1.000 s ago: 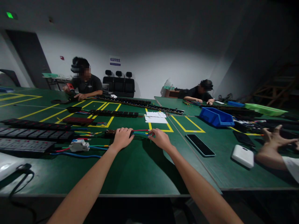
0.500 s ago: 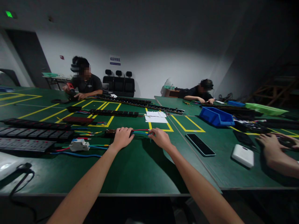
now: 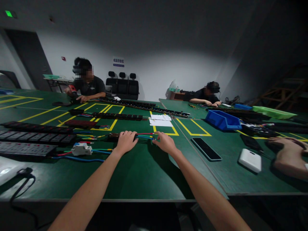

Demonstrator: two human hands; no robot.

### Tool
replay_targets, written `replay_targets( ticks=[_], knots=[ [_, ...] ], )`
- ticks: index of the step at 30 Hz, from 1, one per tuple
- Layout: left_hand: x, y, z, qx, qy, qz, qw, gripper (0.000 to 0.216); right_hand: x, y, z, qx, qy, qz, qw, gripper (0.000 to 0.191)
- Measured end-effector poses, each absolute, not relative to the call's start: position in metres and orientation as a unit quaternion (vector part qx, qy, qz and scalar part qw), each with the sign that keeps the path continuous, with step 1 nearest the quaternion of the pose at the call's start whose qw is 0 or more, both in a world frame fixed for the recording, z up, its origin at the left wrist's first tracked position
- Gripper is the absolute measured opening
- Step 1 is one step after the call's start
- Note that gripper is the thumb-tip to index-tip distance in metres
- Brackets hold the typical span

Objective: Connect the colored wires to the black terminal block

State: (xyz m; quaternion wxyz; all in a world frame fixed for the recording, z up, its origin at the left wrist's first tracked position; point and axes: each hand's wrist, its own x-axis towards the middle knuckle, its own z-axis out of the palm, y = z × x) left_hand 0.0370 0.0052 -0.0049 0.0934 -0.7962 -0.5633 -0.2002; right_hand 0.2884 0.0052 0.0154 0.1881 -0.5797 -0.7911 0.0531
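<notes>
Grip of the left hand (image 3: 126,141) closed over a dark strip (image 3: 114,137), twelve o'clock; right hand (image 3: 166,142), fingers slightly parted, at coloured wires (image 3: 144,136), hold unclear. Worktop (image 3: 144,181) stretches to six-o'clock edge.

The table (image 3: 134,183) is green, and yellow lines (image 3: 201,128) are marked on its top. On the left side there lie three socket strips (image 3: 38,138), and near to them a white switch (image 3: 82,149) with coloured wires; in the middle lie a dark strip (image 3: 113,137) and white papers (image 3: 160,123). On the right lie a phone (image 3: 206,149), a white box (image 3: 250,160) and a blue bin (image 3: 221,120).
</notes>
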Motion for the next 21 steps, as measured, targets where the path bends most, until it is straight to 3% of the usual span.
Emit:
replay_targets(
  ticks=[13, 16, 21],
  knots=[
    [0.0386, 0.0039, -0.0046, -0.791, -0.57, -0.191, 0.113, 0.035, 0.2869, 0.0027, 0.0186, -0.568, -0.797, 0.045, 0.199, 0.019],
    [0.0385, 0.0047, -0.0049, -0.793, -0.568, -0.194, 0.106, 0.034, 0.2864, 0.0012, 0.0194, -0.572, -0.795, 0.038, 0.196, 0.022],
    [0.0382, 0.0049, -0.005, -0.792, -0.569, -0.194, 0.104, 0.034, 0.2855, 0.0002, 0.0198, -0.582, -0.788, 0.033, 0.2, 0.046]
  ],
)
